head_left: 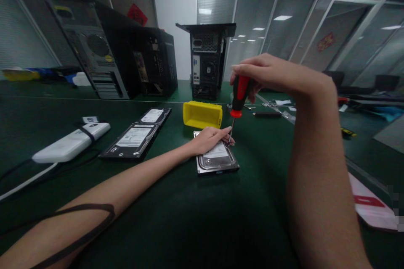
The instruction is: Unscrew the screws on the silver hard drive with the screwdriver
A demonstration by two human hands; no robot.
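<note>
A silver hard drive (217, 160) lies flat on the green tabletop in front of me. My left hand (208, 139) lies across its far part, gripping it with the fingertips close around the screwdriver's tip. From above, my right hand (252, 73) grips the red and black handle of a screwdriver (239, 96). The screwdriver stands nearly upright, and its shaft runs down to the drive's far right edge. My left fingers partly hide the tip and the spot it touches. Just behind the drive is a yellow bin (202, 114) with its opening towards me.
Two more hard drives (134, 136) lie to the left, beside a white power strip (71, 143) with cables. Computer cases (206, 59) stand at the back. A dark pen-like tool (267, 114) and small parts lie at right, with a white and red object (372, 201) nearer me.
</note>
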